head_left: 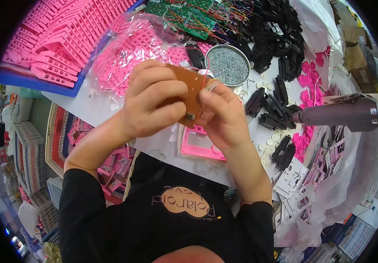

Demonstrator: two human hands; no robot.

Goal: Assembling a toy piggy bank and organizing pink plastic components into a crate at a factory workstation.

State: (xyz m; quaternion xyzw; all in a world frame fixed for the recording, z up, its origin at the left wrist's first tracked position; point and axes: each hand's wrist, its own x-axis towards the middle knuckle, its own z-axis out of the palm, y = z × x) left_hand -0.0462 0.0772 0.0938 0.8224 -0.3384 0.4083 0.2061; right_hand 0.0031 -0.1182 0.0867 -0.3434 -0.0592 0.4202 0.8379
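My left hand [154,98] grips a brown circuit board [192,85] by its left side, fingers curled round it. At the board's right edge, my right hand [226,111] pinches a small pale part whose kind I cannot make out. A thin red wire [206,70] runs up from between the right fingertips. Below both hands lies a pink plastic frame [193,149] on the white table [154,147], partly hidden by my right hand. Behind the hands stands a round tin of small screws [228,65].
A blue tray [66,90] holds stacked pink housings. Beside it are a bag of pink parts [127,55] and green circuit boards [197,19]. Black modules [272,105], small white discs [265,151] and pink pieces [305,87] lie right, under a grey electric screwdriver [342,115].
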